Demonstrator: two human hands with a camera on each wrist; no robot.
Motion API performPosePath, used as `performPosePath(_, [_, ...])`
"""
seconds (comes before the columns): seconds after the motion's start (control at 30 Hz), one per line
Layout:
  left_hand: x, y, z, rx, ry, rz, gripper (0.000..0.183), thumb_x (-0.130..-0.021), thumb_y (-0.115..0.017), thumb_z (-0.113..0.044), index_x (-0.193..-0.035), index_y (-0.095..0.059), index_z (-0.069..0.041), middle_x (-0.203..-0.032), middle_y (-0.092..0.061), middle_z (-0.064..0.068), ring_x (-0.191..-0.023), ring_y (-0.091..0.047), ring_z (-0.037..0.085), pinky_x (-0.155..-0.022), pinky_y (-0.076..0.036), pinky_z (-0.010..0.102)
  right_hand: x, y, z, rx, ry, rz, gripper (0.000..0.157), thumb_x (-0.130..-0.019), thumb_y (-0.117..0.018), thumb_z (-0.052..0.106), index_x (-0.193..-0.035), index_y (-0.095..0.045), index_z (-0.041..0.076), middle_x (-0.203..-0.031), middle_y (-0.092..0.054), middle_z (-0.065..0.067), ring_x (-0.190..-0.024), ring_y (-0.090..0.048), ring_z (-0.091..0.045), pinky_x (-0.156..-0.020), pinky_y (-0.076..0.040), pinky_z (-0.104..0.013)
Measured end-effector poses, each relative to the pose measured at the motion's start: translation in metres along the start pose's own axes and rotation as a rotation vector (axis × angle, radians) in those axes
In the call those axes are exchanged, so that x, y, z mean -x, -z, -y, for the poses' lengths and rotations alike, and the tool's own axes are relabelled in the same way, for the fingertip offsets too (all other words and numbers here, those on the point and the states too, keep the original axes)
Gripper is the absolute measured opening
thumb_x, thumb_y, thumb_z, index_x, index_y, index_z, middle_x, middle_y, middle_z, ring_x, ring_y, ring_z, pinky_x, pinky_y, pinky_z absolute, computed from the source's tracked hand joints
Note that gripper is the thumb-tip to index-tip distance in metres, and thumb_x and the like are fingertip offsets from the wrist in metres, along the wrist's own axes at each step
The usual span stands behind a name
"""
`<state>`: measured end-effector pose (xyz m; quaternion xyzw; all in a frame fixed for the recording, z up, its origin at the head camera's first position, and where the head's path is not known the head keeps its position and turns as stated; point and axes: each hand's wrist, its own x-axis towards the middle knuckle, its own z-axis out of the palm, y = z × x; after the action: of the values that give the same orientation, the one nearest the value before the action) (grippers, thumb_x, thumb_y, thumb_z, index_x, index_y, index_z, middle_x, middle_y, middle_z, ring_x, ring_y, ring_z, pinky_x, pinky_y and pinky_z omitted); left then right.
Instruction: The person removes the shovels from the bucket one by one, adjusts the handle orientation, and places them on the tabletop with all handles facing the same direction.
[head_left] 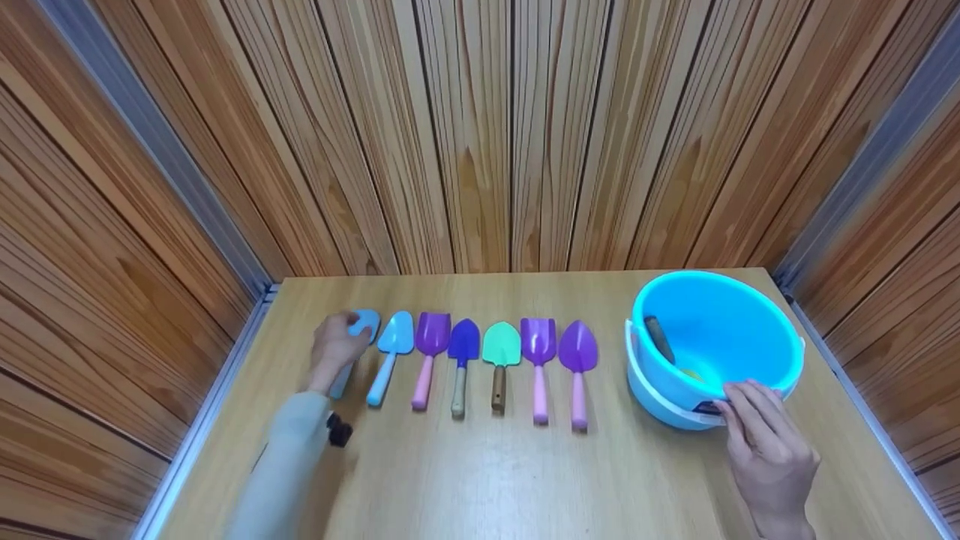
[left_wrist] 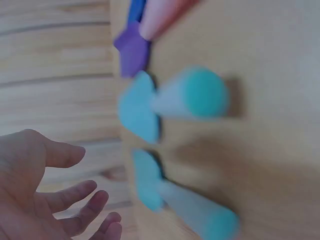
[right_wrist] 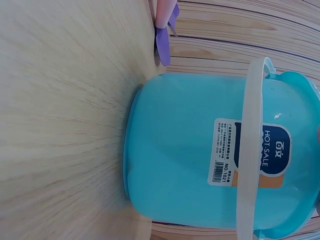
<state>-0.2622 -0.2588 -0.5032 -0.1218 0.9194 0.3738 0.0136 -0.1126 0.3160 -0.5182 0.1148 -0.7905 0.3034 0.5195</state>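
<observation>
My left hand (head_left: 339, 346) is over the leftmost light-blue toy shovel (head_left: 365, 321), covering part of it. In the left wrist view its fingers (left_wrist: 70, 197) are spread, relaxed and curl round nothing. A second light-blue shovel (head_left: 397, 334) lies just to the right. At the right side of the table stands a blue bucket (head_left: 712, 330) with a white handle (right_wrist: 250, 150) hanging down its side. My right hand (head_left: 776, 450) pinches the bucket's near rim. Inside the bucket lean a dark grey handle (head_left: 659, 340) and something yellow, mostly hidden by the wall.
Farther along the row lie a purple shovel (head_left: 433, 334), a dark-blue trowel (head_left: 464, 341), a green trowel (head_left: 501, 345) and two more purple shovels, one square-ended (head_left: 538, 341), one pointed (head_left: 578, 347). Wood-patterned panels (head_left: 480, 135) enclose the table (head_left: 480, 480) behind and at both sides.
</observation>
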Motion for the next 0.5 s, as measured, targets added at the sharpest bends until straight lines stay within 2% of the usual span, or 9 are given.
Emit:
performPosePath(0.1, [-0.001, -0.009, -0.028, -0.033, -0.099, -0.008, 0.048, -0.106, -0.063, -0.024, -0.148, -0.057, -0.001, -0.149, -0.058, 0.024, -0.137, -0.055, 0.043, -0.112, -0.049, 0.057, -0.001, 0.001, 0.003, 0.012, -0.005, 0.01, 0.021, -0.093, -0.081, 0.008, -0.107, -0.08, -0.008, -0.104, -0.078, -0.027, -0.132, -0.058, 0.007, -0.118, -0.042, -0.021])
performPosePath(0.23, [0.002, -0.025, -0.07, -0.045, -0.21, 0.01, 0.047, -0.104, -0.067, -0.021, -0.146, -0.059, -0.001, -0.148, -0.061, 0.023, -0.137, -0.057, 0.041, -0.113, -0.05, 0.053, -0.003, 0.002, 0.006, 0.018, 0.0, 0.01, 0.022, -0.095, -0.08, 0.011, -0.106, -0.081, -0.008, -0.103, -0.078, -0.027, -0.132, -0.057, 0.008, -0.118, -0.041, -0.02])
performPosePath(0.4, [0.01, -0.053, -0.12, -0.057, -0.388, 0.04, 0.046, -0.102, -0.07, -0.018, -0.143, -0.062, 0.001, -0.145, -0.064, 0.023, -0.135, -0.06, 0.04, -0.112, -0.051, 0.051, -0.002, 0.001, 0.004, 0.026, 0.003, 0.003, 0.025, -0.097, -0.079, 0.016, -0.106, -0.081, -0.007, -0.103, -0.078, -0.027, -0.132, -0.057, 0.008, -0.117, -0.041, -0.019])
performPosePath(0.5, [0.017, -0.069, -0.145, -0.069, -0.465, 0.082, 0.046, -0.103, -0.07, -0.02, -0.143, -0.062, -0.001, -0.145, -0.063, 0.02, -0.138, -0.057, 0.039, -0.114, -0.049, 0.051, 0.0, -0.002, 0.002, 0.027, 0.004, 0.002, 0.022, -0.095, -0.08, 0.012, -0.107, -0.081, -0.006, -0.104, -0.079, -0.026, -0.132, -0.057, 0.008, -0.118, -0.042, -0.02])
